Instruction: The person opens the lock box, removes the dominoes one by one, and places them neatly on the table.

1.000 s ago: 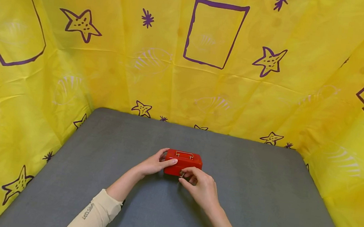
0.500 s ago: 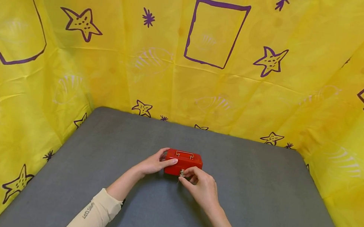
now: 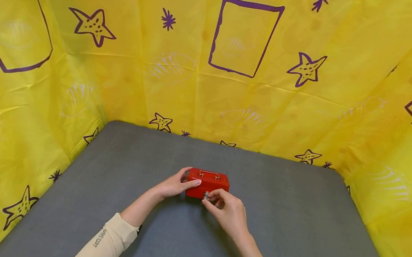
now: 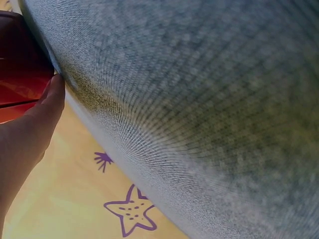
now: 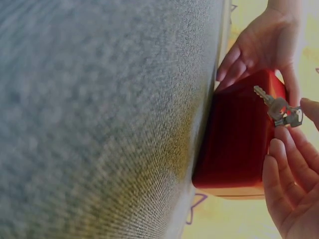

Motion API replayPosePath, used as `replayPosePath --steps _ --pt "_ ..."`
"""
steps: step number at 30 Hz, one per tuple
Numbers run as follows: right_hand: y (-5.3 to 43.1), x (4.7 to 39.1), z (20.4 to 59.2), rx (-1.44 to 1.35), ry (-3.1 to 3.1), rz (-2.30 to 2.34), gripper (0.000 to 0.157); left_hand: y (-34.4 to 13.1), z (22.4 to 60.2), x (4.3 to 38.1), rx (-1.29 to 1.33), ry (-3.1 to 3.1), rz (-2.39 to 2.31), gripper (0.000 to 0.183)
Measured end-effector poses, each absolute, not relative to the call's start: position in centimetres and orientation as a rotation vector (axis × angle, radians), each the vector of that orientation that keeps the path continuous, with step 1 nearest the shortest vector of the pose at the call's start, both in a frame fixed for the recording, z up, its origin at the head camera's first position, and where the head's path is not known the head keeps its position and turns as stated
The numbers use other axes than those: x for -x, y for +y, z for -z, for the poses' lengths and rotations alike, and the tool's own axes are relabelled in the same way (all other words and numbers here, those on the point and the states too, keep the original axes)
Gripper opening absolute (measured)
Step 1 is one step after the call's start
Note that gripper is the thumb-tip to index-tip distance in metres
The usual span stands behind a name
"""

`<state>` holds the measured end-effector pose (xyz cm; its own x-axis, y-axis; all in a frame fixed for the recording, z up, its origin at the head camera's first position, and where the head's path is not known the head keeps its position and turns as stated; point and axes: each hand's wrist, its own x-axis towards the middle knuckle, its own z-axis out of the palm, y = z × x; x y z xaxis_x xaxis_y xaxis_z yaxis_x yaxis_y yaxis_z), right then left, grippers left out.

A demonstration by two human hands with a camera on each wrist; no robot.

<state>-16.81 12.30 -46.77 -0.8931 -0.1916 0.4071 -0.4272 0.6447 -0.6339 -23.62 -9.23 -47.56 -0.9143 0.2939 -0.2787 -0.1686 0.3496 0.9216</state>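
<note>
A small red cash box (image 3: 208, 181) with a metal handle on its lid stands on the grey table, lid down. My left hand (image 3: 172, 185) grips its left end, thumb across the front and fingers round the far side; the left wrist view catches only part of that hand (image 4: 30, 132) at the box's edge. At the box's front, my right hand (image 3: 230, 212) pinches a small bunch of keys (image 5: 285, 112) between thumb and fingertips. One key (image 5: 262, 93) hangs loose with its toothed blade showing. Whether another key sits in the lock is hidden by the fingers.
The grey tabletop (image 3: 288, 214) extends around the box on all sides. Yellow cloth walls (image 3: 180, 87) with purple starfish drawings enclose it at the back and both sides.
The keys at my right fingertips have turned slightly and look brighter than a second ago. The box and my left hand stay in place.
</note>
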Motion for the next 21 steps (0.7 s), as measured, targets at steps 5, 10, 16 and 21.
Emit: replayPosePath --steps 5,10,16,21 --pt "12.5 16.9 46.9 -0.494 -2.529 -1.126 0.018 -9.3 47.7 23.6 -0.109 2.219 -1.585 0.087" --pt "12.9 17.0 46.9 -0.490 -2.482 -1.192 0.018 -9.3 47.9 23.7 -0.107 2.232 -1.570 0.088" --pt "13.7 17.2 46.7 -0.447 -2.410 -1.279 0.019 -9.3 47.8 23.6 -0.102 2.236 -1.567 0.088" --pt "14.3 17.9 46.8 -0.319 -2.382 -1.344 0.028 -9.3 47.9 23.7 -0.101 2.234 -1.569 0.087"
